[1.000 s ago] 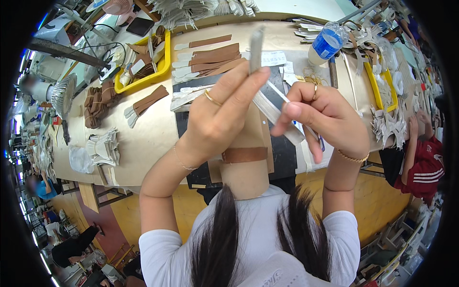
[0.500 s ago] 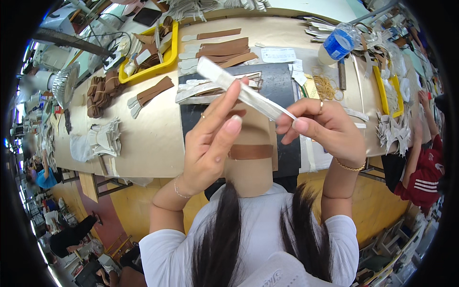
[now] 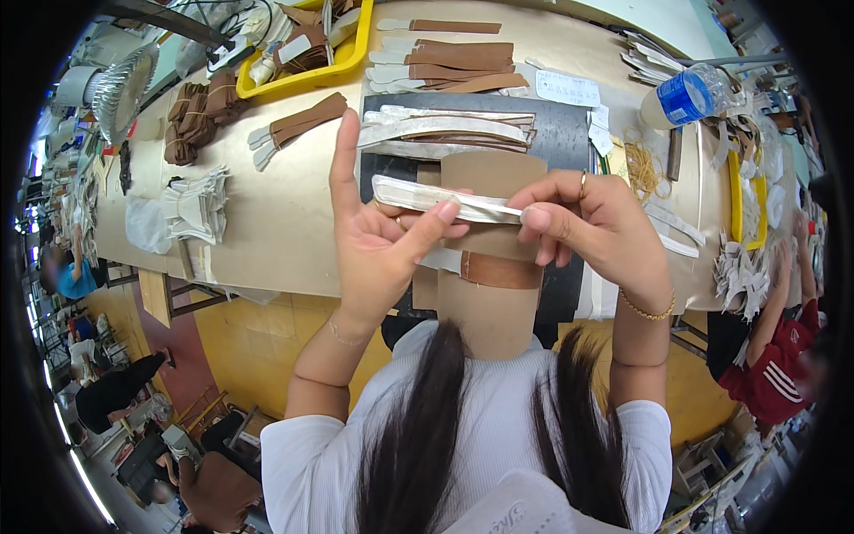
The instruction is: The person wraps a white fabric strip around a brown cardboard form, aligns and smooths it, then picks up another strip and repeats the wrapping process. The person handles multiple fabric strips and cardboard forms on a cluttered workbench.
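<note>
A whitish, narrow strip (image 3: 400,194) is held nearly level over the table between both of my hands. My left hand (image 3: 378,254) pinches it near the middle with the thumb against the fingers, its index finger pointing up. At the strip's right end, my right hand (image 3: 600,227) grips it between thumb and fingers. Below them stands a curved tan sheet (image 3: 489,320) with a brown band (image 3: 501,271) across it; the band's left end is pale. A pile of white and brown strips (image 3: 445,131) lies just beyond, on a black mat (image 3: 560,133).
Brown strips with pale ends (image 3: 463,53) lie at the back. A yellow tray (image 3: 369,36) and bundled brown pieces (image 3: 191,116) are to the left, with white pieces (image 3: 200,205) nearer. A bottle (image 3: 680,98) and rubber bands (image 3: 645,169) sit right. Another person (image 3: 783,365) works at far right.
The strip has gone from steeply slanted to nearly level and come lower. My left thumb has closed onto it, while the left index finger now points up. The view has shifted slightly.
</note>
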The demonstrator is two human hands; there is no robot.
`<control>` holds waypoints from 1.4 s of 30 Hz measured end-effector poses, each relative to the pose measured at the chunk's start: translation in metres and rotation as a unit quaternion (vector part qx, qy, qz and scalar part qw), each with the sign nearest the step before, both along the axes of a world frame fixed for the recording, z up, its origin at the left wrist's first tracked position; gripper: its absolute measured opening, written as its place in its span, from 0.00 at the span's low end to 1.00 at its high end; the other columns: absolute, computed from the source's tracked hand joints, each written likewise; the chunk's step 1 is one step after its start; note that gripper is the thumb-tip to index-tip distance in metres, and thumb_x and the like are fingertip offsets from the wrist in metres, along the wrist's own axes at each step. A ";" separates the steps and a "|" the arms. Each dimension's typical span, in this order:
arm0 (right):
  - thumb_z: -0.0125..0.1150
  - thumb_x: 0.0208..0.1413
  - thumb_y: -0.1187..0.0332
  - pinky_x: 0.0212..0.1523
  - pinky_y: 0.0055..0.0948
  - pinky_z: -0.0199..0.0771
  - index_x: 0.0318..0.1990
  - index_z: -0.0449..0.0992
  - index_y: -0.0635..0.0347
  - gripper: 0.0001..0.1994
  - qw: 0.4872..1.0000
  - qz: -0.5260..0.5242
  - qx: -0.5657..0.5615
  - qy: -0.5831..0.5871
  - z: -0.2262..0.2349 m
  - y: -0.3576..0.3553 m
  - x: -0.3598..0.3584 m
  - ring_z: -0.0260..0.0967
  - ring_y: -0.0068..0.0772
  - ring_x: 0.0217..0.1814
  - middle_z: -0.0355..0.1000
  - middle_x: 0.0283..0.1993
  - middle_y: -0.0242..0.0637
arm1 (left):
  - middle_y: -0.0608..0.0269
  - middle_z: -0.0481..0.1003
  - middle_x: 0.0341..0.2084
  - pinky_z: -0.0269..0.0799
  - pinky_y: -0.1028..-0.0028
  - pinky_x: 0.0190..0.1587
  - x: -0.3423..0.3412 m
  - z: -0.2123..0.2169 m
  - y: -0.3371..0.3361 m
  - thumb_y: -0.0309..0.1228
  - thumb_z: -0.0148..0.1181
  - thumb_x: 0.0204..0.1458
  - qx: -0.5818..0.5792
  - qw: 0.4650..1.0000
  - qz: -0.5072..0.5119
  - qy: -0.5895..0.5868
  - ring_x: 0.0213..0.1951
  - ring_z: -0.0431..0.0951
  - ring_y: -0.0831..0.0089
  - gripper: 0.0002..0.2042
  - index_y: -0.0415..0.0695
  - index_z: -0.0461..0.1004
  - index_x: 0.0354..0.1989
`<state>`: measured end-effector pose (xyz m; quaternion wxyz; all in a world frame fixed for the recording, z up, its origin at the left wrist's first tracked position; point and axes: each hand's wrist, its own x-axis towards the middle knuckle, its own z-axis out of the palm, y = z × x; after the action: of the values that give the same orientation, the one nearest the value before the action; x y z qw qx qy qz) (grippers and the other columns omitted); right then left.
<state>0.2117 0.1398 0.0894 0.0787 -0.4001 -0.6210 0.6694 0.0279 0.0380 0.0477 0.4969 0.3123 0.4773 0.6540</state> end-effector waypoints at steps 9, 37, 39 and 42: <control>0.68 0.50 0.68 0.21 0.13 0.62 0.33 0.76 0.66 0.10 0.996 0.041 0.080 -0.015 -0.012 0.004 -0.007 0.63 0.11 0.21 0.70 0.23 0.24 | 0.53 0.75 0.33 0.79 0.73 0.37 -0.004 -0.010 -0.003 0.16 0.57 0.50 -0.016 1.000 -0.010 -0.009 0.33 0.78 0.70 0.45 0.53 0.32 0.69; 0.60 0.48 0.67 0.23 0.31 0.67 0.23 0.70 0.66 0.11 0.962 0.042 0.234 -0.138 -0.008 -0.004 -0.030 0.70 0.42 0.20 0.68 0.19 0.46 | 0.61 0.75 0.28 0.70 0.82 0.35 -0.010 -0.036 0.001 0.19 0.60 0.49 -0.086 0.996 -0.015 0.013 0.32 0.75 0.80 0.38 0.46 0.43 0.65; 0.60 0.48 0.67 0.23 0.31 0.68 0.22 0.70 0.66 0.11 0.964 0.037 0.214 -0.151 -0.006 -0.004 -0.030 0.70 0.42 0.20 0.68 0.19 0.45 | 0.62 0.75 0.28 0.69 0.82 0.35 -0.009 -0.035 0.001 0.18 0.60 0.49 -0.085 0.996 -0.016 0.010 0.32 0.74 0.81 0.38 0.45 0.44 0.65; 0.61 0.47 0.68 0.23 0.31 0.68 0.22 0.69 0.65 0.11 0.964 0.034 0.206 -0.164 -0.005 -0.005 -0.032 0.70 0.42 0.20 0.68 0.18 0.45 | 0.62 0.75 0.28 0.68 0.83 0.36 -0.010 -0.037 0.002 0.18 0.60 0.49 -0.078 0.996 -0.020 0.027 0.32 0.74 0.81 0.38 0.44 0.44 0.65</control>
<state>0.1792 0.1349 0.0842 0.0338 -0.4587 -0.7630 0.4542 0.0178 0.0398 0.0103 0.5202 0.2995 0.5336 0.5958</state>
